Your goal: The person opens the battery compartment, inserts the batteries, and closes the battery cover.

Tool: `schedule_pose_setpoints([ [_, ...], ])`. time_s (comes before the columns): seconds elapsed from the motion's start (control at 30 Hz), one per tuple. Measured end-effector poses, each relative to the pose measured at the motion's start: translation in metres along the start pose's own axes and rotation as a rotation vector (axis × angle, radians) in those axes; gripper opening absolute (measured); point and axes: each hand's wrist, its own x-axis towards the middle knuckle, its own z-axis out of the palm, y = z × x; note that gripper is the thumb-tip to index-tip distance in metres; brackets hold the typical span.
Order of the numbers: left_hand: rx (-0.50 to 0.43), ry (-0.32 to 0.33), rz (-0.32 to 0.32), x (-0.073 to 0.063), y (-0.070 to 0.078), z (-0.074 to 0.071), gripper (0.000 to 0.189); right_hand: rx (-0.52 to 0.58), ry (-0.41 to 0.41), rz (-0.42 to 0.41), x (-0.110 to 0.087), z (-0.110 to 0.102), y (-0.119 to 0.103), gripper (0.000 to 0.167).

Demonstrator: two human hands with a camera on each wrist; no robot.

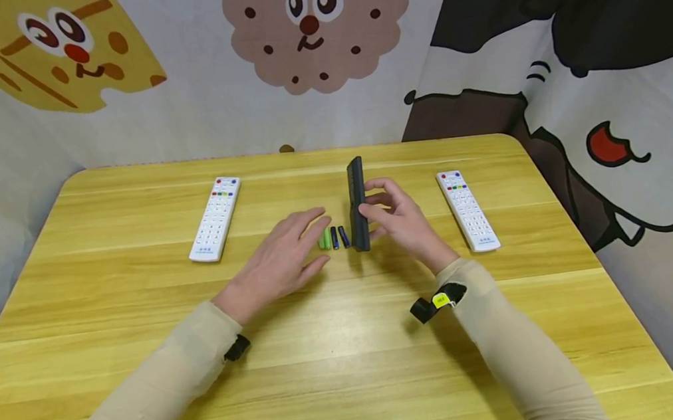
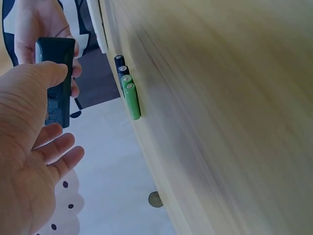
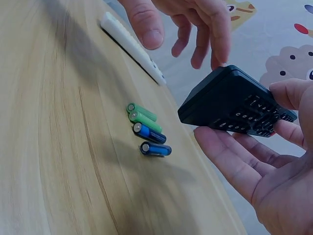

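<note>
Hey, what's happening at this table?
A person is holding a black remote up on its side in their right hand. Their left hand is open, close to two green batteries and two blue batteries lying on the table. A white remote lies to the left, and another white remote to the right.

1. Here on the table (image 1: pixel 334 383), four batteries (image 1: pixel 334 238) line up between left hand (image 1: pixel 277 258) and held remote (image 1: pixel 356 188).
2. Right hand (image 1: pixel 402 223), right of that remote.
3. Left remote (image 1: pixel 215 219) out left, right remote (image 1: pixel 469 212) out right.
4. Cloth (image 1: pixel 185 126) behind the table.
</note>
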Motion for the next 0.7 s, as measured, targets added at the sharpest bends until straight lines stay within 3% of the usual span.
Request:
schedule_pose_setpoints([
  [0.37,-0.006,-0.056,-0.054,-0.004,-0.005,-0.002,0.063,-0.070,0.014,0.022,-0.001,-0.010,0.000,0.041],
  [0.7,0.020,-0.066,-0.060,-0.008,-0.011,-0.004,0.061,-0.157,0.036,0.056,-0.001,-0.018,0.000,0.040],
])
